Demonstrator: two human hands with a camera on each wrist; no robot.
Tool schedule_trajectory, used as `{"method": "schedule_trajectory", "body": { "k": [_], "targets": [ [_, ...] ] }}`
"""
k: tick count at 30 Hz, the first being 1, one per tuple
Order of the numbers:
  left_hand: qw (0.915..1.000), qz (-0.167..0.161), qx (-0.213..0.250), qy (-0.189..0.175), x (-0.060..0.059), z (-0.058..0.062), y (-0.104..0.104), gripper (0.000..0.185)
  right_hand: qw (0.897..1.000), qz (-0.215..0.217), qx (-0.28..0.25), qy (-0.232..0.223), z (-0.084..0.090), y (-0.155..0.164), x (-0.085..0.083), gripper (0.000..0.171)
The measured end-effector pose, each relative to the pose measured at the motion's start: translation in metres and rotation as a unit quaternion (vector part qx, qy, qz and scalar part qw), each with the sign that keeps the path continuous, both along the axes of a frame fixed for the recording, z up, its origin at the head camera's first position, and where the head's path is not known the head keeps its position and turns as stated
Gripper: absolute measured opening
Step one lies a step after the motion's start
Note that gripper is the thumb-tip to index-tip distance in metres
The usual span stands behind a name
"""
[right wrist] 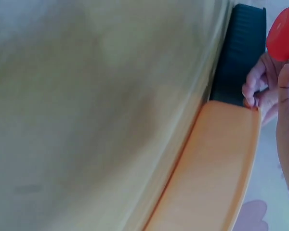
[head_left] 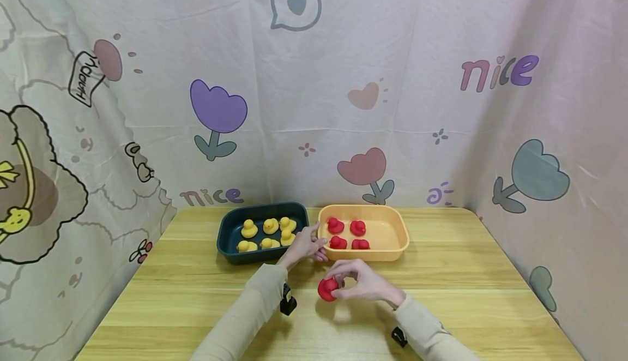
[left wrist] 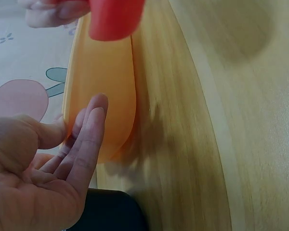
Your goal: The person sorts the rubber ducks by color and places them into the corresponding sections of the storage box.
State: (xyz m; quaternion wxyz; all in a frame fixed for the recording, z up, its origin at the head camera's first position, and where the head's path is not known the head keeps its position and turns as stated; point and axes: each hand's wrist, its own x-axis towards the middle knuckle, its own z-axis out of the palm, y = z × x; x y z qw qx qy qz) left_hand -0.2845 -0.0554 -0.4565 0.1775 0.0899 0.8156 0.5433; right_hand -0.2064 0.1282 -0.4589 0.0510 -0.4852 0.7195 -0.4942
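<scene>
Over the table in the head view, my right hand [head_left: 362, 281] pinches a red rubber duck [head_left: 326, 291] between thumb and fingers. The same duck [right wrist: 282, 36] shows at the upper right of the right wrist view. My left hand [head_left: 304, 245] is at the left end of the light orange tray [head_left: 365, 255]. In the left wrist view, its thumb is at the tray's rim and the fingers [left wrist: 89, 149] lie along the outer wall, holding the corner. Several red ducks [head_left: 358, 228] sit in the left half of that tray.
A dark blue tray [head_left: 236, 259] stands left of the orange one, holding several yellow ducks [head_left: 249, 229]. Both stand near the back edge of the wooden table [head_left: 196, 301]. Behind hangs a printed cloth [head_left: 294, 104].
</scene>
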Motion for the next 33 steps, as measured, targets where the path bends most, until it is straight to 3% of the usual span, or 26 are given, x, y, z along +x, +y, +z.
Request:
{"method": "schedule_trajectory", "body": {
  "k": [7, 17, 20, 26, 33],
  "targets": [
    [1.0000, -0.003, 0.003, 0.001, -0.002, -0.002, -0.001, 0.067, 0.999, -0.033, -0.010, -0.031, 0.010, 0.014, -0.001, 0.026],
    [0.9998, -0.006, 0.016, -0.006, -0.002, -0.002, -0.001, 0.066, 0.992, -0.120, -0.008, -0.033, 0.025, 0.037, -0.004, 0.031],
    [0.9997, -0.011, 0.024, -0.002, -0.001, -0.002, -0.002, 0.066, 0.991, -0.128, -0.017, -0.038, 0.028, 0.044, -0.007, 0.030],
    [0.9990, -0.019, 0.038, 0.011, 0.000, -0.003, -0.003, 0.065, 0.990, -0.135, -0.031, -0.017, 0.032, 0.058, -0.015, 0.027],
    [0.9997, -0.011, 0.022, 0.002, 0.000, -0.002, -0.001, 0.066, 0.984, -0.174, -0.044, -0.004, 0.034, 0.074, -0.022, 0.028]
  ]
}}
